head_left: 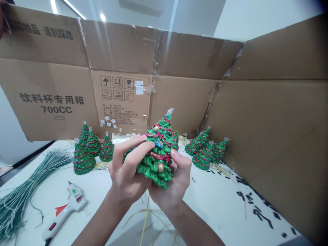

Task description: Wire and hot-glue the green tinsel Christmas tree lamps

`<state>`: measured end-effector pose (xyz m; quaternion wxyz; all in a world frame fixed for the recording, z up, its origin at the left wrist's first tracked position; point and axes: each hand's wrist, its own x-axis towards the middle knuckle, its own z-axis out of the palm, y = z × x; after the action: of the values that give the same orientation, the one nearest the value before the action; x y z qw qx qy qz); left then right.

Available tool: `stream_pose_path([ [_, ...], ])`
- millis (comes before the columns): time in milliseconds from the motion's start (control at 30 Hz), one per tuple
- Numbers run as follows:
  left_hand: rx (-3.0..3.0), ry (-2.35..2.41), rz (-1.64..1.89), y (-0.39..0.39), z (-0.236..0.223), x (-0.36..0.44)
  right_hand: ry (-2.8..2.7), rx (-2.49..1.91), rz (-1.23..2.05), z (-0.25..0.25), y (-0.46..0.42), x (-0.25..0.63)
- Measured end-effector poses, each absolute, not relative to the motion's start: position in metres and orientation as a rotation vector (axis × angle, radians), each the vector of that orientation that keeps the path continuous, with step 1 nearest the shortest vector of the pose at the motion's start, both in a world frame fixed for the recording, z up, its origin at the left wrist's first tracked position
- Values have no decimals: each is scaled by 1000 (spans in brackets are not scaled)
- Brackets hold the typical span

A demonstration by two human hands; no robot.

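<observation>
The fingers of my left hand (126, 174) and right hand (173, 184) are clamped around a green glitter Christmas tree (156, 153), held above the white surface (217, 201), with a glue gun (68, 213) off to the left.

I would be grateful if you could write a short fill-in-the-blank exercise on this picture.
The left hand and right hand hold a Christmas tree figurine that is mainly ____ in colour.

A hot glue gun lies on the table, to the ____ of the hands.

The cardboard behind the figurines is printed with the figure ____.

Missing words: green; left; 700CC.
</observation>
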<state>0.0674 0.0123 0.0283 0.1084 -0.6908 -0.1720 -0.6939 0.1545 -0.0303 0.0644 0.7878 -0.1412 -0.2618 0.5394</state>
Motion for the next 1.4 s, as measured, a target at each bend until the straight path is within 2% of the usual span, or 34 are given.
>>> stream_pose_path([
  [1400, -2230, -558, -2056, 18, 34, 65, -537, -321, 1085, 63, -26, 156],
])
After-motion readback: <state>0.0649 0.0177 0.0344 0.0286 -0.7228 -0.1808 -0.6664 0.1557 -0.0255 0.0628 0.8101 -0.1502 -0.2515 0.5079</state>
